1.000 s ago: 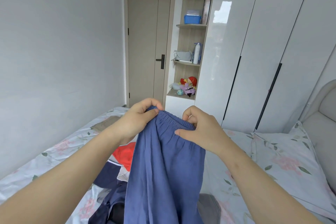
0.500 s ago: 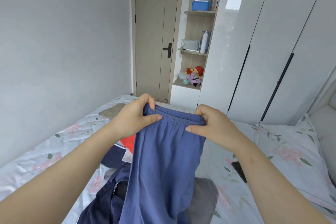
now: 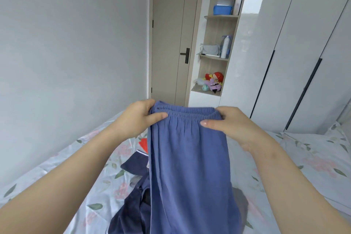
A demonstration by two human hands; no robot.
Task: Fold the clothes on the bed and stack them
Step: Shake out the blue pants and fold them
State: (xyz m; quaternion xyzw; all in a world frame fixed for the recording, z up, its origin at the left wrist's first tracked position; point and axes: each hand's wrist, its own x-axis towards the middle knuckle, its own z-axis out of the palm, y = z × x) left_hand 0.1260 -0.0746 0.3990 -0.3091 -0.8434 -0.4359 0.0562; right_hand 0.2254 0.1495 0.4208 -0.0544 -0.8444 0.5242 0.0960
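The blue trousers hung over the middle of the bed, above a dark heap of clothes — soft, light, limp cloth. The left hand and right hand each pinched an end of the elastic waistband — probably the firmest grip available.

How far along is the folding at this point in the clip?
Done: no folded stack shows in view.
In hand: the left hand and right hand pinch the blue trousers at the waistband, and they hang unfolded over the bed.
Left: a navy garment, a red one and a grey one lie loose on the bed, then the stacking.
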